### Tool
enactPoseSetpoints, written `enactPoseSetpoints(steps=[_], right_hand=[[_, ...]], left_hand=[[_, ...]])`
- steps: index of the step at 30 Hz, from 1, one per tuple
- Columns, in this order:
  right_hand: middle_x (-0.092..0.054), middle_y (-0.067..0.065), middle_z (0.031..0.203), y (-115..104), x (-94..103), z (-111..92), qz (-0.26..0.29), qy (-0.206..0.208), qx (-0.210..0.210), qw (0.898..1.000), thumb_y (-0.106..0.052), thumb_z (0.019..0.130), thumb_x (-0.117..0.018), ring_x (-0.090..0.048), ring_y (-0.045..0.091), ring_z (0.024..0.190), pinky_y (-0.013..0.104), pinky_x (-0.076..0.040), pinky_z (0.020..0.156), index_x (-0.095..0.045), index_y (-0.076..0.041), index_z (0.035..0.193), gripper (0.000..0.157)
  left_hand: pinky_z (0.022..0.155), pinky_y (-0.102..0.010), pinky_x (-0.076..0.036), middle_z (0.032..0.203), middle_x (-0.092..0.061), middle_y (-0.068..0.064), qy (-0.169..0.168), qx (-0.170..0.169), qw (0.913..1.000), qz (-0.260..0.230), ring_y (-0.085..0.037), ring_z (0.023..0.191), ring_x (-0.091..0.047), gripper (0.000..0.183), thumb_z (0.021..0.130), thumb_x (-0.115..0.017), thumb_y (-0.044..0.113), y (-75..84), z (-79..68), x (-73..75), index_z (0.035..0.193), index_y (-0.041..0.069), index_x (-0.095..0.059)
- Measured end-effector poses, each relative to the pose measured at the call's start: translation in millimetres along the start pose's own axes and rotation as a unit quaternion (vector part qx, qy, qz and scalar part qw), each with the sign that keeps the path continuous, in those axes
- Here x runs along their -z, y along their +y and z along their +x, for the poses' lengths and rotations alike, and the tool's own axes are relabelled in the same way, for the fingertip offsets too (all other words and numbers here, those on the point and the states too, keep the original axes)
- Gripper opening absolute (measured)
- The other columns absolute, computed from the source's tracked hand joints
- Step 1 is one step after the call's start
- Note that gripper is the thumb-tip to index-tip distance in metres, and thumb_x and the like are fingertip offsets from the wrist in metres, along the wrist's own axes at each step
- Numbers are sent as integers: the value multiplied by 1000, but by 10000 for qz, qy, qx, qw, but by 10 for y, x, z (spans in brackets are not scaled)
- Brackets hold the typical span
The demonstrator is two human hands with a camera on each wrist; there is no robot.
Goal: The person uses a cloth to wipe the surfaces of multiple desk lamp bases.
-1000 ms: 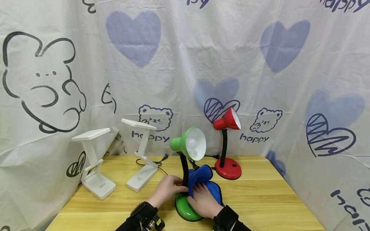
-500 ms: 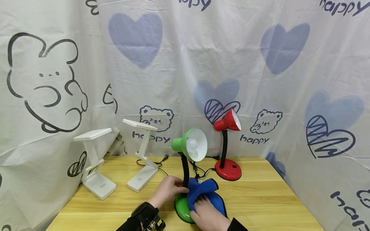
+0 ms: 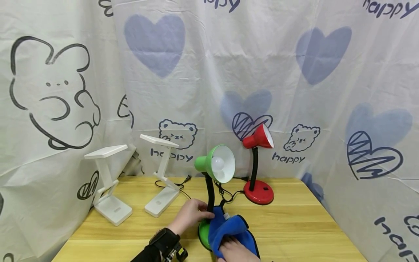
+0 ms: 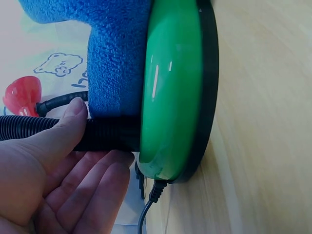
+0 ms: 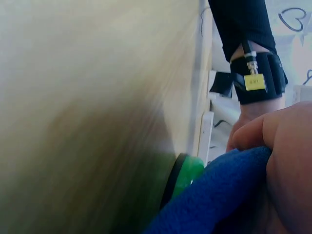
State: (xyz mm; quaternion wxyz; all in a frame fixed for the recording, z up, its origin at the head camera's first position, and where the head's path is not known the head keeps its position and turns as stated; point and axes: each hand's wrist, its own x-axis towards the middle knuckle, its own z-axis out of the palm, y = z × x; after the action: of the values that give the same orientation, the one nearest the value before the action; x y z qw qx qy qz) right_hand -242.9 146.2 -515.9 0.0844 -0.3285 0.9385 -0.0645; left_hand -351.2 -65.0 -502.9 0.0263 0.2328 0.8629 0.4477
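A green desk lamp (image 3: pixel 202 164) with a black flexible neck stands in front of me. My left hand (image 3: pixel 191 215) holds the neck low down, thumb on one side and fingers on the other, as the left wrist view shows. Over the green base (image 4: pixel 173 92) lies a blue cloth (image 3: pixel 229 226) with dark edging, bunched and folded back. My right hand (image 3: pixel 238 251) grips the cloth at the right front of the base, its fingertips tucked under the fold. In the right wrist view the thumb bends over the blue cloth (image 5: pixel 219 187), beside the base's edge.
A red desk lamp (image 3: pixel 258 192) stands behind to the right. Two white folding lamps (image 3: pixel 162 202) are on the left of the wooden table (image 3: pixel 294 233). Black cords (image 3: pixel 229 196) lie behind the green lamp. A printed curtain (image 3: pixel 209 72) hangs around the table.
My right hand has slid toward me along the base, drawing the blue cloth forward with it; more of the cords behind shows. The left hand stays at the lamp's neck.
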Motion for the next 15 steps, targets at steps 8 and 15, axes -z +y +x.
enactPoseSetpoints(steps=[8,15], right_hand=[[-56,3,139,76,108,122,616,260,-616,9959,-45,101,-42,-50,25,131,53,-38,107,-57,-12,136,50],[-52,13,143,323,173,345,838,688,-734,9914,-43,103,-40,-48,32,133,54,-37,107,-51,-5,141,55]], left_hand=[[64,-28,-52,82,-72,14,-37,68,10000,-21,-8,75,-65,18,81,-79,41,-23,24,6,92,27,-78],[66,-26,-53,82,-74,12,-44,-30,10000,-74,-6,76,-66,16,81,-80,38,1,4,10,92,26,-79]])
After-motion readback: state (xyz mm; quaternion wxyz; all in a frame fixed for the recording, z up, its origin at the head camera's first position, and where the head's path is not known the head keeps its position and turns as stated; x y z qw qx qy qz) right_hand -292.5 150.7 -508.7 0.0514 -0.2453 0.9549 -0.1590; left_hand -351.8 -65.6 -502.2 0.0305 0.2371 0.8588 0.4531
